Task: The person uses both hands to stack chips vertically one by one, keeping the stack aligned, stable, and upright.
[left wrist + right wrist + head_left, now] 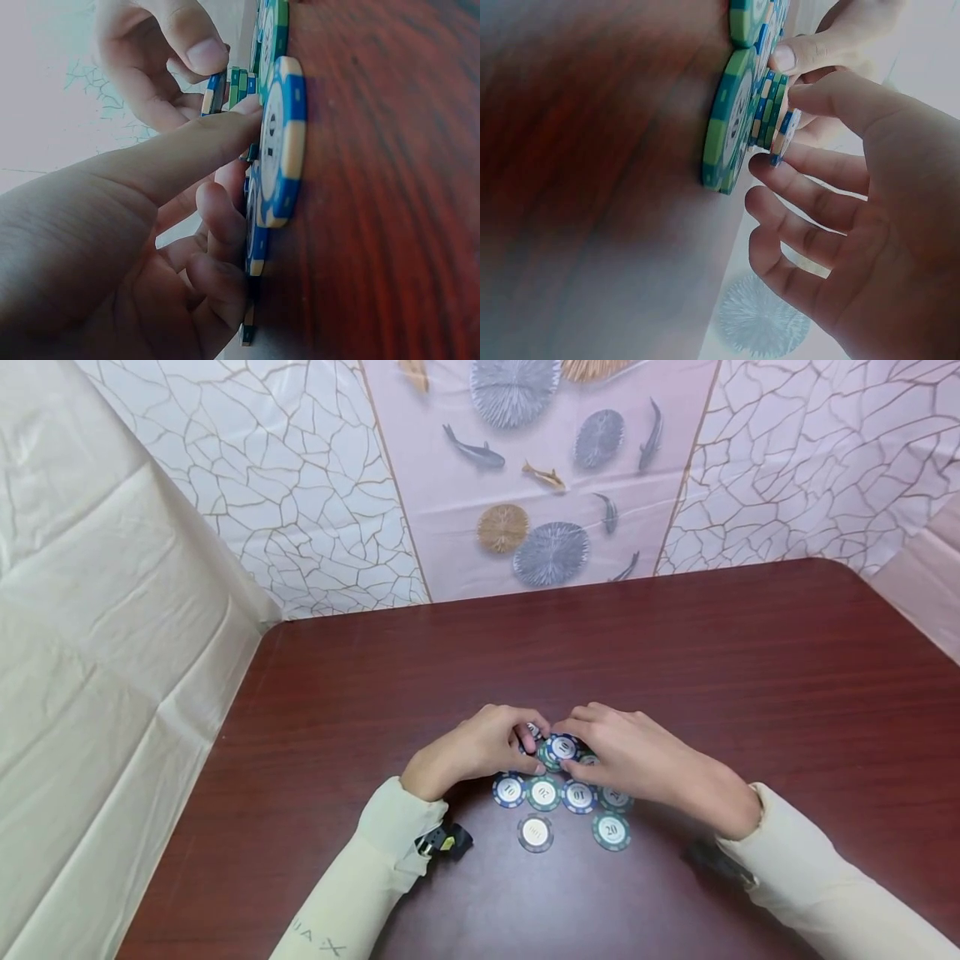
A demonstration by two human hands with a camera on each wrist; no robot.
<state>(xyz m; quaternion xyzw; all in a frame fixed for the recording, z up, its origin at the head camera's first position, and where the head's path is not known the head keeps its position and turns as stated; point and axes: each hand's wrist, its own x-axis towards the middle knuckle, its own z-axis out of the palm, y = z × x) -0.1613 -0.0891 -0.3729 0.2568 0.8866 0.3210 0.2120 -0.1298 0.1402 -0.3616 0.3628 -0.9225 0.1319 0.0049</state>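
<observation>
My right hand (637,752) pinches a blue-and-white poker chip (785,136) marked 10 between thumb and fingers, tilted just above a short stack of poker chips (766,112). Green and blue chips alternate in that stack. At its other side, my left hand (487,739) curls thumb and forefinger round the stack, the thumb tip (784,58) right at its edge. The left hand's other fingers curl over more chips, partly hidden beneath it. In front of the hands lie a blue 10 chip (509,790), a green 20 chip (543,793) and another blue chip (580,796).
Nearer the body, a grey chip (536,832) marked 100 and a green 20 chip (611,832) lie flat on the dark red wooden table (360,693). A patterned cloth (322,485) hangs behind the far edge, and a pale sheet (112,652) hangs at the left.
</observation>
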